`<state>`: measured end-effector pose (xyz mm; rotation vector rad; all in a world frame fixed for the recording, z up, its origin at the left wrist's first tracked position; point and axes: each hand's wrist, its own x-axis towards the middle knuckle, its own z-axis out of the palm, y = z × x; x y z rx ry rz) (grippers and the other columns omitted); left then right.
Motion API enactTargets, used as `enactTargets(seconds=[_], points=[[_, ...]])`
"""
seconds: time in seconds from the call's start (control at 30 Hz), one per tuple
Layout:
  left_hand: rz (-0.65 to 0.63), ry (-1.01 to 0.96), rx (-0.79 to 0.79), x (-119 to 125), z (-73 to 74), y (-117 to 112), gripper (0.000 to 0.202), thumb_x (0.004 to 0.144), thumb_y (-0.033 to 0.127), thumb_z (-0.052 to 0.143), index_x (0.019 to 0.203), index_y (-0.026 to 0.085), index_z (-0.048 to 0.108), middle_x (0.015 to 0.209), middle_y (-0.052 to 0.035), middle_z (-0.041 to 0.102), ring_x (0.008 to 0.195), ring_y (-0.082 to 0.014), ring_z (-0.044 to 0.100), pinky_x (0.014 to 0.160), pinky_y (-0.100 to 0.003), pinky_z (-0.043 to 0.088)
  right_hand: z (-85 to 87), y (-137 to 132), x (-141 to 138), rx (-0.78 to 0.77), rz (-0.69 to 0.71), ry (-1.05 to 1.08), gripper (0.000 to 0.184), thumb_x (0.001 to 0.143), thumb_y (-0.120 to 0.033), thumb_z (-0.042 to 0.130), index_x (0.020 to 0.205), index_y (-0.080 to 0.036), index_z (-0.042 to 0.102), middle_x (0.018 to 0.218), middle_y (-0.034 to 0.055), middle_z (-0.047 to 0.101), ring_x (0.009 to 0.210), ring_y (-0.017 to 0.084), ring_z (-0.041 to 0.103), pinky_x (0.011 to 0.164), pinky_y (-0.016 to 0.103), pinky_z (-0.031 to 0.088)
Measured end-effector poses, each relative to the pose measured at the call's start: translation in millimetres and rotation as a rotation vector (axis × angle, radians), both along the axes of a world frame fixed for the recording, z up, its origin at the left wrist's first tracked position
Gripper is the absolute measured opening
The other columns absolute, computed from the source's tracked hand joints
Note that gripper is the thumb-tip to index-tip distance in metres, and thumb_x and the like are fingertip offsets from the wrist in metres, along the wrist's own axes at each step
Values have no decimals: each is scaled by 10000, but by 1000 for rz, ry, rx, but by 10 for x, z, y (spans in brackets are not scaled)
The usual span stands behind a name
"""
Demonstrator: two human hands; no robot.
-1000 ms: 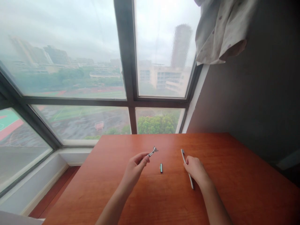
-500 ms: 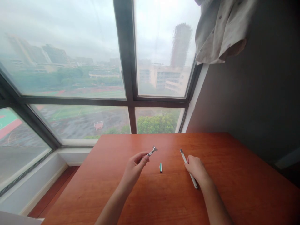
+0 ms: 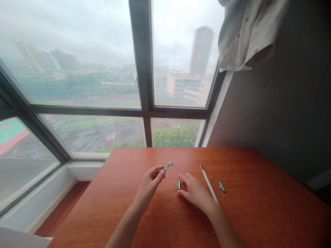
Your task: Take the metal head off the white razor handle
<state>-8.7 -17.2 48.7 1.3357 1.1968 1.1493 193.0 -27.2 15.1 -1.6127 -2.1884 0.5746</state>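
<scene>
My left hand [image 3: 151, 181] is closed round a metallic razor handle [image 3: 168, 166], its bare forked head pointing up and away, with no blade cartridge on it. My right hand [image 3: 193, 189] hovers low over the table, thumb and fingers apart at the two ends of a green-and-black razor cartridge [image 3: 179, 185]; whether they touch it I cannot tell. Behind that hand lies a slim white toothbrush [image 3: 209, 182] with dark bristles, its near end covered by the wrist. Farther right rests a second razor cartridge [image 3: 221, 187].
The reddish-brown wooden table [image 3: 144, 224] reaches toward large windows [image 3: 178, 51]. A light shirt [image 3: 245, 38] hangs at the upper right before a dark wall [image 3: 284, 103].
My right hand has let go of the toothbrush and moved left to the nearer cartridge. The second cartridge on the right has come into view. My left hand still holds the razor handle.
</scene>
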Motion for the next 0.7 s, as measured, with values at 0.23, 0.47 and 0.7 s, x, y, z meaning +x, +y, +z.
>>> enactTargets(seconds=[0.23, 0.47, 0.7], points=[[-16, 17, 39, -23, -56, 18, 374, 786, 496, 563, 899, 159, 681, 705, -34, 598, 669, -161, 499, 618, -244, 414, 47, -36, -13, -4, 1, -89, 168, 794, -238, 613, 961, -245, 629, 947, 12, 578, 819, 157, 594, 683, 222, 374], [-6, -39, 10, -16, -116, 50, 393, 788, 512, 557, 856, 144, 679, 698, -35, 581, 655, -155, 487, 617, -240, 405, -12, -19, -13, 41, -17, -89, 43, 744, -210, 621, 780, -201, 599, 816, 7, 600, 726, 143, 557, 626, 218, 345], [-68, -75, -4, 1, -47, -7, 352, 788, 472, 588, 926, 165, 688, 680, -1, 542, 622, -130, 444, 579, -223, 365, 6, 76, -74, 33, -52, 411, 83, 718, -191, 586, 788, -157, 616, 706, -2, 581, 591, 103, 497, 551, 204, 376]])
